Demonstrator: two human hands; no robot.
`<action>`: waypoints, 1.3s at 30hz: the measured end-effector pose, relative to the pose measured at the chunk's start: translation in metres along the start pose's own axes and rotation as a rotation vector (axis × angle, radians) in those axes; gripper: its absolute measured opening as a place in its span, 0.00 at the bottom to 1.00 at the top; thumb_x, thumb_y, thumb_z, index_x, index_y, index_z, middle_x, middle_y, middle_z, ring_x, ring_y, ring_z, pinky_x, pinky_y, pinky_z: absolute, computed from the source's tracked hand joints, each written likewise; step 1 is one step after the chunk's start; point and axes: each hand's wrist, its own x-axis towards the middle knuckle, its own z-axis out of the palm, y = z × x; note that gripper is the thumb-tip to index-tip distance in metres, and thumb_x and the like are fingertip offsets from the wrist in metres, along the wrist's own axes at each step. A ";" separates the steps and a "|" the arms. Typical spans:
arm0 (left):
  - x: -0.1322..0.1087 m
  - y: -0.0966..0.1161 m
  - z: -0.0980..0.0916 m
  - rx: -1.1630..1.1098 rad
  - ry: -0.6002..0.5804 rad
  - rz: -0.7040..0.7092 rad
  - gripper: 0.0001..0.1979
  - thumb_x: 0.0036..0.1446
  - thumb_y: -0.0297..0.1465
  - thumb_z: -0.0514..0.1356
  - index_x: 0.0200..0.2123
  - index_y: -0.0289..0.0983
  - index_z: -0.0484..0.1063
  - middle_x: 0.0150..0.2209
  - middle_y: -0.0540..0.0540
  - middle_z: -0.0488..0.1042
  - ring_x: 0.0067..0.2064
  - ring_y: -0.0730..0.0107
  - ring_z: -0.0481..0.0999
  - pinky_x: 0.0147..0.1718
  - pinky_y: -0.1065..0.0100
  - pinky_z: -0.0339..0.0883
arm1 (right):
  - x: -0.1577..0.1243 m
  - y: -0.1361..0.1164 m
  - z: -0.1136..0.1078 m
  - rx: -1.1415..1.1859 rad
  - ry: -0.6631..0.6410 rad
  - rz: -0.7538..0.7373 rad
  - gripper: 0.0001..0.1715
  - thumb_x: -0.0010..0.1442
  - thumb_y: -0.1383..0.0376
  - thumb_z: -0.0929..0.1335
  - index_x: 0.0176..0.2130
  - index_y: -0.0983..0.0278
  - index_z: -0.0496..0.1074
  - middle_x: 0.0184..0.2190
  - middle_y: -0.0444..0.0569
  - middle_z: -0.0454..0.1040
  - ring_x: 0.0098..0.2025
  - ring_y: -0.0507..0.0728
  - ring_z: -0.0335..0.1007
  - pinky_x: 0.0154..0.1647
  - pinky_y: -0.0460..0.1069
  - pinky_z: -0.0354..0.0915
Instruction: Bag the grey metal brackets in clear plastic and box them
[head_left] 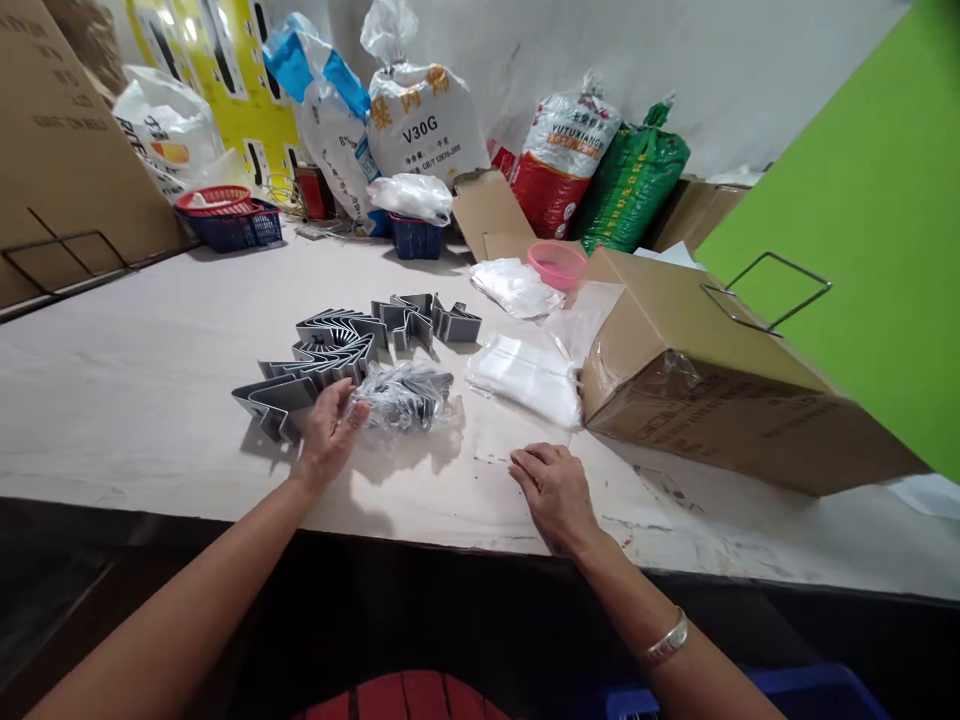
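My left hand (330,430) is closed at the left end of a crumpled clear plastic bag (405,395), its thumb against the film. Grey bent metal pieces show dimly through the bag. Just behind that hand, a curved row of grey bent metal brackets (330,345) stands on the table, with more brackets (457,322) at its far right end. My right hand (555,495) rests low over the table with its fingers bunched together. Its fingertips are by the edge of a thin, see-through sheet (517,440); whether they pinch it is unclear.
A stack of clear bags (525,380) lies beside a large cardboard box (697,380) on the right. Farther back are a pink bowl (557,264), a blue basket (416,238), a red basket (216,200) and several filled sacks (427,120). The table's front edge (450,548) runs below my hands.
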 end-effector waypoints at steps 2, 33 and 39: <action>-0.021 0.015 -0.003 0.137 0.170 0.135 0.27 0.43 0.49 0.57 0.40 0.33 0.67 0.42 0.38 0.68 0.48 0.52 0.65 0.46 0.52 0.61 | -0.015 0.000 -0.002 -0.024 0.009 -0.027 0.10 0.58 0.65 0.62 0.30 0.62 0.72 0.30 0.49 0.72 0.33 0.56 0.62 0.32 0.50 0.58; -0.087 0.098 0.052 -0.651 -0.422 -0.931 0.19 0.35 0.36 0.67 0.19 0.35 0.58 0.13 0.54 0.67 0.12 0.78 0.64 0.09 0.78 0.57 | -0.043 -0.062 -0.027 0.452 0.114 -0.060 0.16 0.55 0.57 0.65 0.39 0.66 0.69 0.35 0.54 0.72 0.37 0.58 0.66 0.37 0.53 0.64; -0.088 0.096 0.058 -0.643 -0.456 -0.834 0.23 0.32 0.43 0.67 0.17 0.37 0.56 0.09 0.57 0.61 0.08 0.84 0.55 0.06 0.79 0.43 | -0.040 -0.060 -0.025 0.636 0.025 0.138 0.10 0.55 0.60 0.64 0.34 0.63 0.72 0.30 0.50 0.73 0.33 0.55 0.67 0.36 0.51 0.63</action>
